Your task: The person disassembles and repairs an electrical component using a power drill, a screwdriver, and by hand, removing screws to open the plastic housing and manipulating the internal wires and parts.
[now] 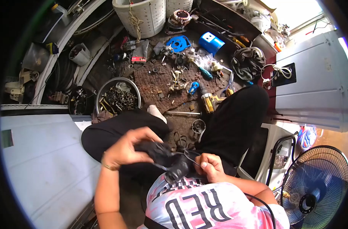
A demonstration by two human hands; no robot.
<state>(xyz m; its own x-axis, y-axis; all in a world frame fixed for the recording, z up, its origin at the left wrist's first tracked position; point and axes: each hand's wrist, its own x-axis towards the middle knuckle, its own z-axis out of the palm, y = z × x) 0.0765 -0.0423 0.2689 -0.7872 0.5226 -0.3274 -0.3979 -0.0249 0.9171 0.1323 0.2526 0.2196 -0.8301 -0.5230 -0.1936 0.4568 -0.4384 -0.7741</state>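
In the head view, my left hand (pixel 128 149) is wrapped round a black device (pixel 177 168) held above my lap. The device has a rounded cylindrical end and a bulky body; its exact kind is unclear. My right hand (pixel 211 166) is closed beside it, pinching a thin dark cord (pixel 192 157) that runs along the device. Just past the device, a looped cable (pixel 180 140) lies between my legs. A round metal part (pixel 198 126) sits on the floor near my right knee, with a yellow drill (pixel 210 102) beyond it.
A metal bowl of small hardware (pixel 118 95) stands on the left. Ahead are a blue ring-shaped part (pixel 178 44), a blue cover (pixel 211 42) and a white perforated tub (pixel 141 19). A fan (pixel 315 187) and a white appliance panel (pixel 315 84) stand on the right.
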